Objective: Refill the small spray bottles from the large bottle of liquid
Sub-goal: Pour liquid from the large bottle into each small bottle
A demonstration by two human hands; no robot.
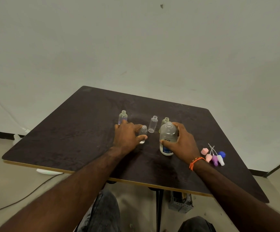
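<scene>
Gripping one small spray bottle (143,133) between thumb and fingers, my left hand (127,137) keeps it upright on the dark bench (69,131); its neck is uncapped and only a little liquid shows at its base. Just beyond that hand's fingertips stands another small open bottle (123,117), clear with a faint purple tint low down. Between my two hands, a bit farther out, a third clear bottle (152,124) stands open and upright. To the right of it a yellowish small bottle (165,121) sits just behind the large bottle (168,138), partly hidden by it. My right hand (183,143) wraps around the large bottle, thumb across its label, fingers curled round the far side; the bottle stands on the bench with its cap off. An orange bracelet (195,162) circles that wrist. Right of my right hand, near the wrist, lies a cluster of spray tops (214,157) in pink, purple, white and blue, their thin dip tubes pointing away from me, with a loose pink cap (204,151) beside them.
</scene>
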